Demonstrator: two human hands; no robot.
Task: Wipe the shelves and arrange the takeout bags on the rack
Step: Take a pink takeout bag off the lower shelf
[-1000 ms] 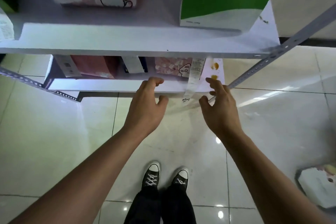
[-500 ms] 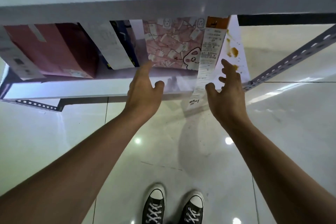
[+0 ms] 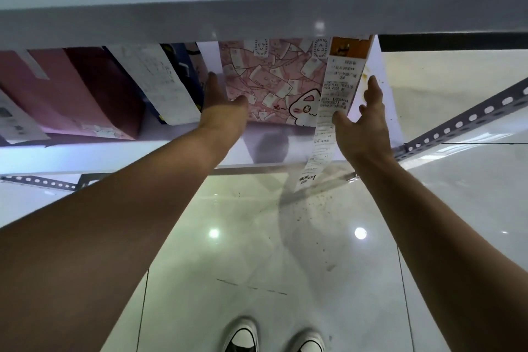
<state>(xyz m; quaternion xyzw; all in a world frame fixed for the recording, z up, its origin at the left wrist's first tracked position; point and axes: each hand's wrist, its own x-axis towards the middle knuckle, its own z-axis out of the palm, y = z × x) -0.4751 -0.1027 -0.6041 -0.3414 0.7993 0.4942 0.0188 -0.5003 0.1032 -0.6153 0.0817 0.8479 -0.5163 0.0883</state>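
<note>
- Both hands reach under the upper shelf (image 3: 257, 20) toward the patterned pink takeout bag (image 3: 274, 80), which stands on the lower shelf (image 3: 114, 151) at the right end of the row.
- The left hand (image 3: 221, 111) lies at the bag's left edge, fingers straight and pointing inward, thumb spread across the lower front of the bag. Its grip is wide open and closes on nothing; whether the fingers touch the bag's side cannot be told.
- The right hand (image 3: 364, 126) is at the bag's right side, fingers extended upward and slightly spread, thumb near the long receipt (image 3: 334, 100). This grip is also open, with nothing pinched.
- The receipt hangs from an orange tag at the bag's top right corner, runs down the front and dangles past the lower shelf's front edge.
- Left of the patterned bag stand a dark blue bag (image 3: 183, 66), mostly hidden behind a second white receipt (image 3: 160, 83), then a dark red bag (image 3: 108, 88) and a pink bag (image 3: 43, 88).
- A perforated grey rack post (image 3: 468, 120) slants along the right side.
- Yellow-brown stains mark the white shelf surface just right of the bag, behind the right hand.
- Below lies a glossy tiled floor (image 3: 257, 237) with small specks, and the toes of two black-and-white sneakers (image 3: 274, 340).
</note>
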